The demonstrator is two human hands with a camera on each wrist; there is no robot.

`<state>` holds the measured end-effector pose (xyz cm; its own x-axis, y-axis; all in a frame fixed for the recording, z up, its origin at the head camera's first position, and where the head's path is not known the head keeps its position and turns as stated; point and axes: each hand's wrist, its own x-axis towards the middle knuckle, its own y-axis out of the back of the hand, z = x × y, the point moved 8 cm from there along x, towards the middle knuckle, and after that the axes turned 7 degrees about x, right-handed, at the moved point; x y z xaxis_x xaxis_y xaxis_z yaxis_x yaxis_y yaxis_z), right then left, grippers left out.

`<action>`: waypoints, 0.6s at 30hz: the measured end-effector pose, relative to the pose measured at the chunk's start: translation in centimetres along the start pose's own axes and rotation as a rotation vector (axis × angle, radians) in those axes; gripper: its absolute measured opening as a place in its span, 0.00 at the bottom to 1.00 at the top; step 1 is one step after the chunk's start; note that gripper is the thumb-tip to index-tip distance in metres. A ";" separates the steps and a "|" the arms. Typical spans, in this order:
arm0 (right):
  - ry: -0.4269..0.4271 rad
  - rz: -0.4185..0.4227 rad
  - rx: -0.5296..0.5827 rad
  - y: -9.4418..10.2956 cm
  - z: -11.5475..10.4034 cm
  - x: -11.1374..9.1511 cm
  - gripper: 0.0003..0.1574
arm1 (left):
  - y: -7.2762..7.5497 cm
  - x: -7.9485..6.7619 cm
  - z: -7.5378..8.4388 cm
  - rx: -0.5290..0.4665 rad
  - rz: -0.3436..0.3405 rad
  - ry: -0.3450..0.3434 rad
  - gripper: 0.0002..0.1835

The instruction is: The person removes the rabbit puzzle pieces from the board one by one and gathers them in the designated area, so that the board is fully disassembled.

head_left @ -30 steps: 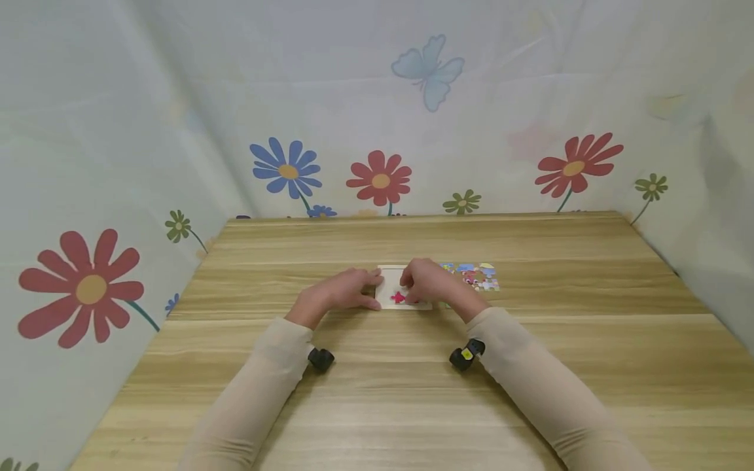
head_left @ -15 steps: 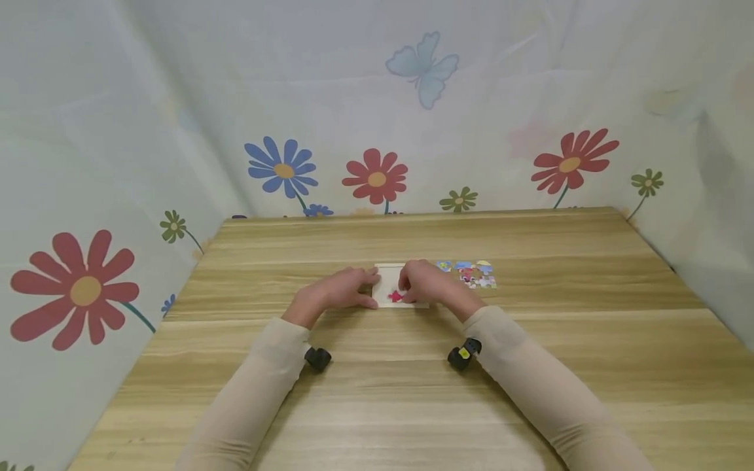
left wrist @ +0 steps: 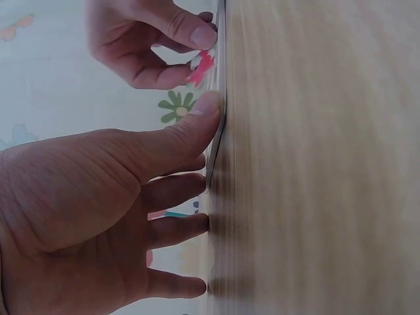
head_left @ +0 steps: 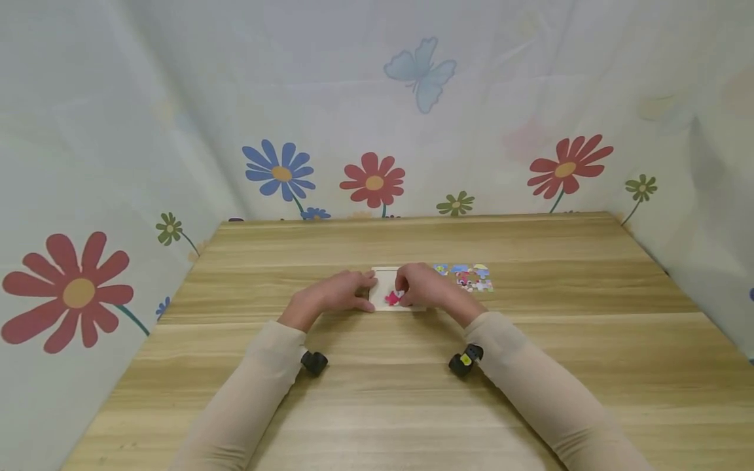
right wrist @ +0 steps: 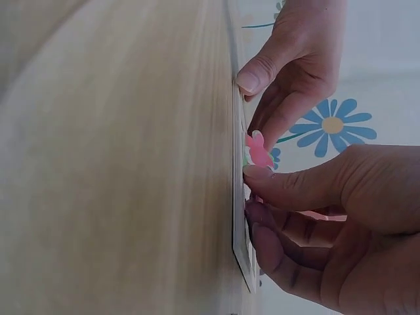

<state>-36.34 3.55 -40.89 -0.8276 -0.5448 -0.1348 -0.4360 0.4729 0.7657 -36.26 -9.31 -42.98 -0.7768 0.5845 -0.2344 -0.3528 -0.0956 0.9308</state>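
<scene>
A pink puzzle piece [head_left: 393, 298] with white and green bits sits low over the near side of a pale, shallow puzzle tray [head_left: 381, 282]. My right hand [head_left: 429, 286] pinches it between thumb and fingers; in the right wrist view the piece [right wrist: 259, 151] stands tilted up from the tray surface. At the tray's left side, my left hand [head_left: 330, 294] rests with fairly straight fingers along the edge. Its thumb [left wrist: 190, 128] presses on the near left corner in the left wrist view. The right hand covers the right part of the tray.
Several colourful puzzle pieces [head_left: 473, 278] lie grouped on the wooden table [head_left: 377, 386], just right of the tray and partly behind the right hand. A white curtain [head_left: 318, 85] printed with flowers and a butterfly stands along the table's back and left side.
The right hand has shifted slightly left over the tray, and the pink piece has turned a little in its fingertips. The left hand stays at the tray's edge. The head view has drifted slightly.
</scene>
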 end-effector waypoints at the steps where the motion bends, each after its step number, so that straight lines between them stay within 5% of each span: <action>1: 0.004 0.008 -0.001 0.0 0.0 -0.1 0.10 | 0.0 0.0 0.0 -0.002 0.000 0.001 0.38; 18: 0.020 0.036 0.044 1.0 0.5 -0.2 0.04 | 0.1 -0.1 0.1 0.018 -0.005 0.006 0.38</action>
<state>-36.75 4.50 -40.41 -0.8358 -0.5408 -0.0946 -0.4216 0.5218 0.7416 -36.19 -9.29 -42.86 -0.7781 0.5801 -0.2409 -0.3473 -0.0777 0.9345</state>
